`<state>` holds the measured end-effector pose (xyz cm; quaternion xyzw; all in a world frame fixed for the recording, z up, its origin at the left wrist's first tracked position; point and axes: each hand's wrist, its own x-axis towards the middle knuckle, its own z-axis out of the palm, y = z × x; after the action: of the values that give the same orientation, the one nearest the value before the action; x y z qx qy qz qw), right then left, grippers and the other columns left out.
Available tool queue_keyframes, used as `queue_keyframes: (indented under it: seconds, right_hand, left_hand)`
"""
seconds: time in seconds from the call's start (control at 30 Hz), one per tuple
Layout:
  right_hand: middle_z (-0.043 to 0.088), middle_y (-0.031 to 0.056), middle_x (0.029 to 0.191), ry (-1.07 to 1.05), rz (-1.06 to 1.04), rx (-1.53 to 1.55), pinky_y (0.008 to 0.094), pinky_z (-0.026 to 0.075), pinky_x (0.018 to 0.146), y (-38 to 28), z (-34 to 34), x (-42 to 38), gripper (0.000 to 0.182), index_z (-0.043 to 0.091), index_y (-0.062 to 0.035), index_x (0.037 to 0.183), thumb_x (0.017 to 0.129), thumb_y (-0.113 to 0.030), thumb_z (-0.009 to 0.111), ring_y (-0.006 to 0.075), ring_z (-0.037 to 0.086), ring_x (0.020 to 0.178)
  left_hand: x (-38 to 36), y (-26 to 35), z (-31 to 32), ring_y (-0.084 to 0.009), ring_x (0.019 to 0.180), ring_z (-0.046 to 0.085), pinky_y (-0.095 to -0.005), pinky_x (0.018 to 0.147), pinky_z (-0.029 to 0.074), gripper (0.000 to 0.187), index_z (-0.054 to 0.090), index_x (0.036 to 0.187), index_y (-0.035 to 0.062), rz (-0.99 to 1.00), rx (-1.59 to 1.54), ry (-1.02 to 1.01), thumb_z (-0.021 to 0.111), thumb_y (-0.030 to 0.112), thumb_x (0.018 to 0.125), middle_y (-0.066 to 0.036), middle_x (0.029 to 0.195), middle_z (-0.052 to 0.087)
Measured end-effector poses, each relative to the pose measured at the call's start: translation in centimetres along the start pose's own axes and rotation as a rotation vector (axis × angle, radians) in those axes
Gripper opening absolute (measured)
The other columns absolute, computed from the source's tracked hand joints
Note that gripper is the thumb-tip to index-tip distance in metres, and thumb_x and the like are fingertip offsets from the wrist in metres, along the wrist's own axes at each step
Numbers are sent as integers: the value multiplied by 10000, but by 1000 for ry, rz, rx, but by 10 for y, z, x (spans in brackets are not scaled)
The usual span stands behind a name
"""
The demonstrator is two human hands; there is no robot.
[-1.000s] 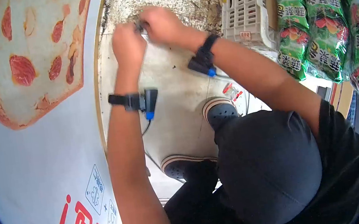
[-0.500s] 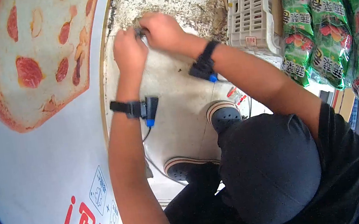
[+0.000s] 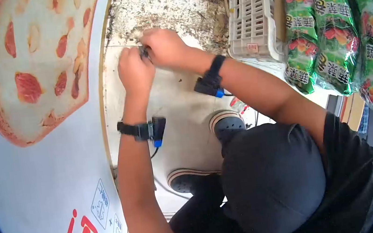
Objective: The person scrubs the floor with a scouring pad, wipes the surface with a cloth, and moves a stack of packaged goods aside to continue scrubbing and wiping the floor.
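Observation:
Ahead of me, my left hand (image 3: 136, 71) and my right hand (image 3: 166, 48) are close together over the pale, dirt-marked floor (image 3: 177, 99). Both have their fingers closed in a pinch. Between the fingertips a small dark grey object (image 3: 143, 53) shows; its kind is too hidden to make out, and both hands appear to touch it. Just beyond the hands, the floor is covered with dark specks and grime (image 3: 167, 6). Each wrist carries a black strap with a small black device.
A large printed panel (image 3: 52, 172) with a bread picture stands along the left. At the right are a white plastic crate (image 3: 257, 43) and green packaged bags (image 3: 336, 35). Dark clogs (image 3: 229, 122) stand on the floor, near a cable and a red-and-clear item (image 3: 239, 105).
Both hands sit slightly lower in the view and remain together at the small dark object. The surroundings have shifted a little to the left as the view moved.

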<state>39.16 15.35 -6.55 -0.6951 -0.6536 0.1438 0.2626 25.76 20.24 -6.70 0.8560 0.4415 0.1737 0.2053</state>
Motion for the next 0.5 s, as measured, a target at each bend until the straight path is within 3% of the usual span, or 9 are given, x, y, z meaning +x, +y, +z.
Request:
queue_keyframes:
  seconds: [0.1,0.17,0.3,0.5]
  right_hand:
    - [649,145,858,-39,55,8,477,545,692,-2,-5,-1,161,679,-51,793,668,-153,684,372,656,797]
    - [647,144,861,-38,67,2,481,543,696,-4,2,21,159,681,-54,795,670,-153,683,371,656,800]
    - [634,143,860,-4,-65,-53,485,538,701,22,8,67,135,666,-47,795,695,-137,664,368,652,815]
    - [629,147,864,-31,1,85,491,526,702,1,0,-6,100,658,-44,812,726,-74,617,377,641,811]
  left_hand:
    - [-13,9,7,-386,814,600,-499,721,490,105,627,828,1,-32,-31,-45,645,42,732,-174,865,589]
    - [12,-3,9,-388,809,607,-504,707,495,93,634,815,9,10,74,94,647,47,732,-175,874,590]
    - [53,-22,-1,-407,822,615,-502,715,498,84,648,813,-1,7,44,52,627,59,758,-196,877,614]
    - [-17,11,3,-400,807,622,-485,698,491,48,630,744,3,-131,-22,47,629,44,720,-216,847,628]
